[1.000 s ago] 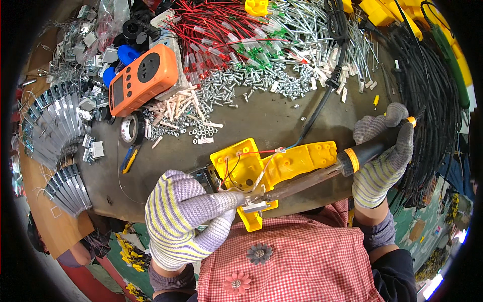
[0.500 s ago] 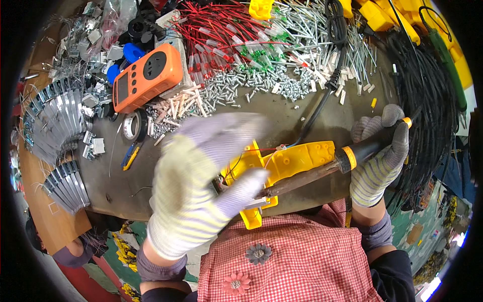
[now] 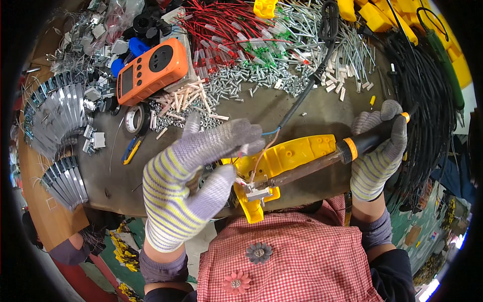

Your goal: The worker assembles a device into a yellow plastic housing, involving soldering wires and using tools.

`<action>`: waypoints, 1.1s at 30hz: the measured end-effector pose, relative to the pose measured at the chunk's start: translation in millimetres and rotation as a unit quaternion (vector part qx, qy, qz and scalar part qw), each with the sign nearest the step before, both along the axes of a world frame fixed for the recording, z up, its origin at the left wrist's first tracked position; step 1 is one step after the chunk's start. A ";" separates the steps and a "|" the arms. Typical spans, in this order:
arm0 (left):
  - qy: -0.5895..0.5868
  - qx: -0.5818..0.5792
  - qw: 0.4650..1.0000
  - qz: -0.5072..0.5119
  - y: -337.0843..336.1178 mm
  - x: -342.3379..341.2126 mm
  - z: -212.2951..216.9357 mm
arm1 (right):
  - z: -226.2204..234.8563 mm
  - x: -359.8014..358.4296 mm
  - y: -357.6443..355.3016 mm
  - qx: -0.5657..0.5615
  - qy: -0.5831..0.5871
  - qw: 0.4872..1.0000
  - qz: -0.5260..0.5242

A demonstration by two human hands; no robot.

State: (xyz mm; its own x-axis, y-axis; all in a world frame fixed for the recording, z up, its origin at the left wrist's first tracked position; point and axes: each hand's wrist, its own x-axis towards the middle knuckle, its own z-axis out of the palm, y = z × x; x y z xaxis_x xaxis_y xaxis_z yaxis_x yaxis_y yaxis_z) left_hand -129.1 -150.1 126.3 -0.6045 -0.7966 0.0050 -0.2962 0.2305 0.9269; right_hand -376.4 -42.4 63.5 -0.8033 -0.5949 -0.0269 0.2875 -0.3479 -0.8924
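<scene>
My right hand (image 3: 378,151) is closed around the black handle of a soldering iron (image 3: 367,145). Its long brown metal shaft points left, with the tip at a small metal switch-like part (image 3: 257,193) in a yellow plastic housing (image 3: 297,155). Over the housing's left side, my left hand (image 3: 193,176) is bent, with the blue wire (image 3: 271,132) running to its fingertips. A small pinkish piece shows between thumb and fingers, too small to name. A brown wire (image 3: 260,158) drops from the black cable (image 3: 302,100) to the metal part.
An orange meter (image 3: 152,70) sits at back left, near black tape (image 3: 137,120) and a cutter (image 3: 132,151). Screws (image 3: 241,80), red-wired lamps (image 3: 226,30) and metal pins lie behind. Metal strips (image 3: 60,116) are at left; black cables (image 3: 422,110) and yellow housings (image 3: 382,17) at right.
My left hand has drawn back slightly, its fingers now at the blue wire. The cable's end has shifted up and left. My right hand and the soldering iron have barely moved.
</scene>
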 end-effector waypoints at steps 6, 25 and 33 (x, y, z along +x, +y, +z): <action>0.011 -0.023 1.000 0.000 12.7 6.3 -13.5 | 2.0 1.3 -1.4 0.001 0.011 1.000 -0.012; -0.068 -0.162 0.984 -0.038 15.2 -2.2 -15.8 | 5.1 -1.4 0.4 -0.022 0.010 1.000 -0.018; -0.099 -0.205 0.973 -0.038 11.0 -7.7 -11.2 | 7.3 6.9 -8.0 0.021 0.036 0.997 -0.059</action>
State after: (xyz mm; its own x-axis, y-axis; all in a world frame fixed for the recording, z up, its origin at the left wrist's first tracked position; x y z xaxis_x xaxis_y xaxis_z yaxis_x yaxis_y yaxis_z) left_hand -136.8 -139.1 115.0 -0.6837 -0.7046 0.1898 -0.4276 0.5975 0.6783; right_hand -369.4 -50.4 70.7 -0.8688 -0.4950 0.0095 0.1820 -0.3370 -0.9237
